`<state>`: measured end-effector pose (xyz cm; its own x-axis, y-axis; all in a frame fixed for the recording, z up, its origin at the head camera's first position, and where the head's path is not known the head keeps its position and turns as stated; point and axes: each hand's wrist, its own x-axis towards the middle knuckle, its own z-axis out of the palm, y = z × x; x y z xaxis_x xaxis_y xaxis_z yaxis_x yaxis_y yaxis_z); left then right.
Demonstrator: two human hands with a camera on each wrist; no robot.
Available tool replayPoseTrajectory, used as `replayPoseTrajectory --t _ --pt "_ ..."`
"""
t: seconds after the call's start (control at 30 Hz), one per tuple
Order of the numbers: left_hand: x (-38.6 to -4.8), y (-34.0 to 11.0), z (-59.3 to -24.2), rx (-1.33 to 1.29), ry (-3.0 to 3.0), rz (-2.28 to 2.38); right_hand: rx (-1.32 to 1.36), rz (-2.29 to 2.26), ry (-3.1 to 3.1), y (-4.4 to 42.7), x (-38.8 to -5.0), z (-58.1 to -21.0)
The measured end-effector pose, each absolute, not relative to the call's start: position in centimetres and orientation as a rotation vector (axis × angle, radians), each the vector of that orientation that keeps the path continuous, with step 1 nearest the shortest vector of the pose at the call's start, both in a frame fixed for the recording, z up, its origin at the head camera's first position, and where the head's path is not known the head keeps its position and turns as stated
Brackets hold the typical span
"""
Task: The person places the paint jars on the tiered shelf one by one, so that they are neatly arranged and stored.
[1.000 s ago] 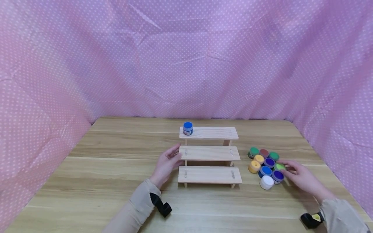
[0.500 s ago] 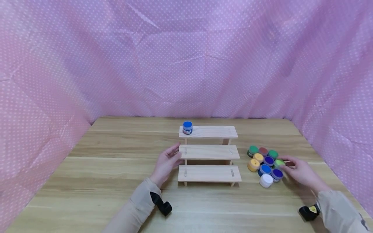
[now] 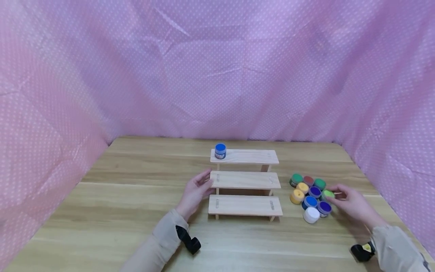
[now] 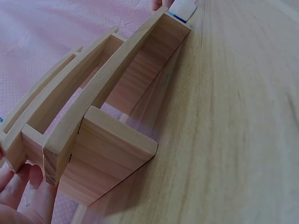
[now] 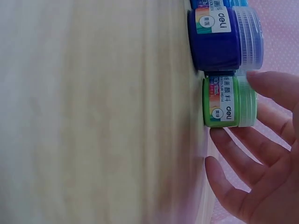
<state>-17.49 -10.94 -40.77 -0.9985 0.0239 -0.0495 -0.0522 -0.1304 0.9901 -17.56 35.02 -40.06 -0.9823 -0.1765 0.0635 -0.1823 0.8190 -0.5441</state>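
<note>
1 blue jar (image 3: 220, 151) atop the wooden rack (image 3: 245, 180), 10 jars (image 3: 314, 192) unshelved on the table (image 3: 129, 204); right hand (image 3: 351, 204) pinches the lime jar (image 5: 230, 101), left hand (image 3: 193, 193) grips the rack.

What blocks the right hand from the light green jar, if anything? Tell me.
Nothing visible does. The right hand has its thumb and fingers on either side of the light green jar. A violet-blue jar stands close beside it, on its near side, but not between hand and jar.
</note>
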Motion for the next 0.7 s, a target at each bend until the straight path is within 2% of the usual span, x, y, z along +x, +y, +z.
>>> replayPoseTrajectory --t 0.43,0.7 --pt "-17.5 -10.9 -40.8 -0.035 2.027 2.343 0.320 0.907 -2.980 35.1 -17.0 -40.4" --pt "-17.5 -10.8 -40.9 -0.036 2.017 2.344 0.154 1.042 -2.893 35.7 -16.4 -39.9"
